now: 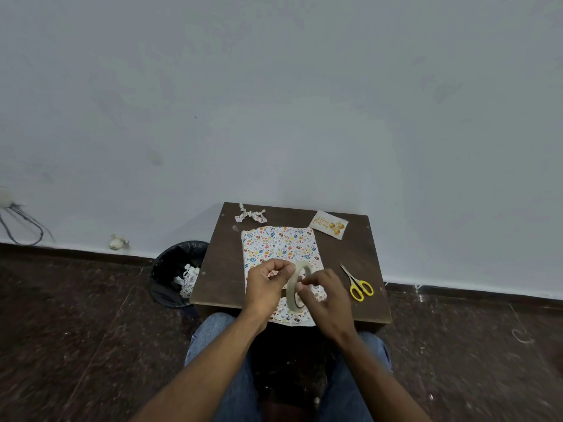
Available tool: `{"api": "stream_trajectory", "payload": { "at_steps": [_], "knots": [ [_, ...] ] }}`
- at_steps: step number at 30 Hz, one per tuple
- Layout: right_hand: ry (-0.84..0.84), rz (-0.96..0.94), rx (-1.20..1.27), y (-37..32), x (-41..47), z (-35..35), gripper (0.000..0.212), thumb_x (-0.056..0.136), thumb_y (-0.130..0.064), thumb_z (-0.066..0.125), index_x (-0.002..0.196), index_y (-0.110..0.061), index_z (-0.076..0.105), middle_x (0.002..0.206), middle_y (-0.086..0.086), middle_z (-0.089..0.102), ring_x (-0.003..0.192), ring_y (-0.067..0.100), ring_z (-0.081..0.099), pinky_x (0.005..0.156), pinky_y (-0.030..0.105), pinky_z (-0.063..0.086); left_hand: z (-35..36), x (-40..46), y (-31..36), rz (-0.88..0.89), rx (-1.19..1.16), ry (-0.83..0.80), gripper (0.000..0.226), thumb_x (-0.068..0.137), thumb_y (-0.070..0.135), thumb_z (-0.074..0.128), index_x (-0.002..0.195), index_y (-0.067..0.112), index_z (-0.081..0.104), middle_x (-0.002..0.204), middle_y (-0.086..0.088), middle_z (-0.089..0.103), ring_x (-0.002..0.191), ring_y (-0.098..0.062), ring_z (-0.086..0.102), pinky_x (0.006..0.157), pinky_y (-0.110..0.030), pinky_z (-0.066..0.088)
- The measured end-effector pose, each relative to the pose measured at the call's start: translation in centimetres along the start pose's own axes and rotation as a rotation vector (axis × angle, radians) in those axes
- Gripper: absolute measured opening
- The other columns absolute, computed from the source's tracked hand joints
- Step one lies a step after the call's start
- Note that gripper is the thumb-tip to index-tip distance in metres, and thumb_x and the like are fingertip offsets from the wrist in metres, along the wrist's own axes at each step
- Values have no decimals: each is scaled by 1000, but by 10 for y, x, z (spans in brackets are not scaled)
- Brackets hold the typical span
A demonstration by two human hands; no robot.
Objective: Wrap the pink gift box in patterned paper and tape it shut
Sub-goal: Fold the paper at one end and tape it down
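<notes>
Hands over the parcel of egg-patterned paper (281,245) on the small dark wooden table (219,263): left hand (266,283) grips the translucent tape roll (297,287) upright; right hand (324,295) pinches at its rim. Find the free end and peel slowly. No pink shows.

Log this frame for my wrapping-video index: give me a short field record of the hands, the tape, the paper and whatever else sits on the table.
left hand: grips the tape roll's far rim
right hand: fingers pinch at the roll's edge, probably picking at the tape end
tape roll: held upright on edge above the paper
patterned paper: covers the table's middle, near edge overhanging; pink box not visible
scissors: yellow-handled, right of the paper, untouched
birthday card: far right corner
paper bow: far left corner
table: small, dark wood
bin: on floor at left, holding paper scraps
</notes>
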State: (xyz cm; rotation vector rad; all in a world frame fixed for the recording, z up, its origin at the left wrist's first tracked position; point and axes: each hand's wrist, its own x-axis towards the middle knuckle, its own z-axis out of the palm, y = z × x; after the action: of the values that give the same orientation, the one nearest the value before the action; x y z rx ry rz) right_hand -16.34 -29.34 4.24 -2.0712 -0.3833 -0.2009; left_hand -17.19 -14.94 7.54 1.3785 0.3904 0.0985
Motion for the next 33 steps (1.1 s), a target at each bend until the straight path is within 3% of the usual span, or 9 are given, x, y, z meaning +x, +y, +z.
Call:
{"api": "stream_trajectory", "payload": {
  "at_steps": [3, 8, 12, 16, 19, 22, 26, 30, 33],
  "knots": [
    [-108, 13, 56, -2, -5, 7, 14, 84, -48, 60, 88, -35, 64, 90, -19, 65, 91, 5, 59, 78, 33, 48, 2, 0, -3, -24, 29, -19, 8, 89, 7, 69, 85, 11, 74, 84, 0, 74, 74, -8, 66, 59, -21, 51],
    [-124, 53, 64, -8, -3, 10, 19, 87, -48, 56, 80, -31, 63, 78, -18, 67, 76, 5, 64, 62, 33, 48, -3, 4, -2, 96, 223, -37, 13, 89, 6, 69, 83, 17, 73, 77, 4, 70, 72, -6, 63, 74, -22, 52],
    [-111, 64, 14, -7, -3, 8, 27, 84, -47, 53, 71, -22, 55, 66, -11, 59, 63, 9, 56, 57, 36, 44, -4, 7, -1, 142, 330, -16, 17, 88, 7, 70, 78, 21, 69, 90, 4, 70, 91, -8, 64, 84, -23, 49],
    [-103, 176, 213, -11, -3, 8, 26, 80, -38, 55, 69, -15, 49, 59, -6, 49, 59, 7, 43, 56, 35, 38, 0, 4, 2, 117, 196, -43, 23, 88, 1, 68, 75, 21, 70, 89, 6, 69, 89, -3, 64, 80, -19, 50],
    [-93, 234, 271, -12, -3, 6, 13, 80, -29, 58, 89, -20, 54, 59, -5, 50, 58, 7, 44, 56, 31, 39, 1, 3, 5, 120, 132, -85, 23, 88, -1, 67, 76, 18, 70, 82, 6, 71, 84, -3, 65, 74, -13, 48],
    [-127, 237, 328, -11, -3, 2, 40, 86, -13, 59, 123, -28, 51, 60, -4, 54, 59, 8, 49, 58, 26, 44, -3, 6, 2, 210, 253, -114, 19, 88, 3, 69, 80, 20, 71, 89, 3, 69, 92, -9, 64, 81, -24, 51],
    [-158, 138, 327, -16, -2, -1, 44, 92, 3, 56, 123, -29, 58, 63, 2, 55, 60, 13, 52, 57, 25, 45, -6, 7, 0, 309, 366, -137, 18, 87, 9, 72, 84, 27, 71, 92, 7, 64, 92, -3, 60, 82, -22, 42],
    [-117, 133, 397, -20, -3, 1, 41, 91, 1, 58, 117, -31, 63, 65, 11, 56, 57, 20, 55, 54, 28, 46, -7, 5, -1, 320, 339, -126, 15, 87, 10, 72, 90, 25, 72, 97, 6, 64, 95, -3, 61, 85, -26, 43],
    [-94, 135, 400, -22, -1, 2, 39, 91, 4, 58, 113, -28, 64, 64, 12, 57, 53, 18, 54, 52, 26, 46, -5, 2, -3, 278, 294, -124, 35, 87, 9, 72, 110, 34, 66, 102, 4, 64, 102, -5, 61, 90, -29, 48]
  ]
}}
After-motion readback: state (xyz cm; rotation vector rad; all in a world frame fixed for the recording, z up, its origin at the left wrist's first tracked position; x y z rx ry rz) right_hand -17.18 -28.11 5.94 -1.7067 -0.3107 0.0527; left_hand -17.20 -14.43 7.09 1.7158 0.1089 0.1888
